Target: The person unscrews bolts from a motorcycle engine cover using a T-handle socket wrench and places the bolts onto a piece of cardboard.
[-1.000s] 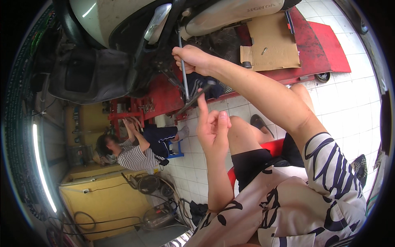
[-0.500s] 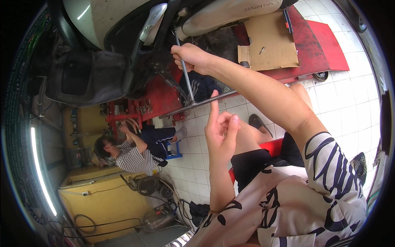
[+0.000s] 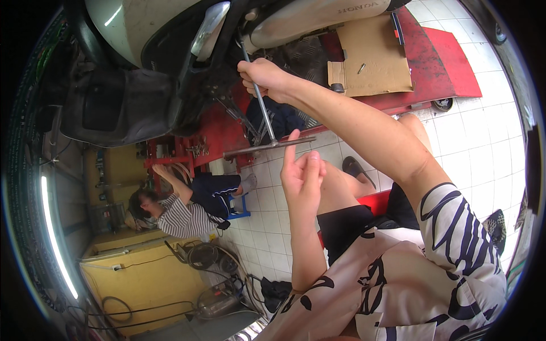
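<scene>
My right hand [image 3: 265,79] is closed round the shaft of a T-handle wrench [image 3: 264,108]. The shaft's far end goes in beneath the scooter [image 3: 122,99], beside its pale exhaust cover [image 3: 310,24]; the tip is hidden. At the near end of the shaft the wrench's crossbar lies across, level with my left hand [image 3: 302,173]. That hand has its index finger stretched up against the right half of the crossbar. Its thumb is raised and the other fingers are loosely curled, holding nothing.
Under the scooter is a red lift platform [image 3: 438,68], bearing a flattened cardboard sheet [image 3: 378,62] with a small metal piece [image 3: 362,69]. Dark cloth [image 3: 278,119] lies behind the wrench. Further left a person in a striped shirt [image 3: 185,216] sits on a blue stool [image 3: 241,209]. Hoses and a compressor [image 3: 219,301] stand lower left.
The wrench's crossbar has turned about its shaft, and its right arm looks shorter. My left index finger has shifted slightly left and down with it. My right hand keeps its hold.
</scene>
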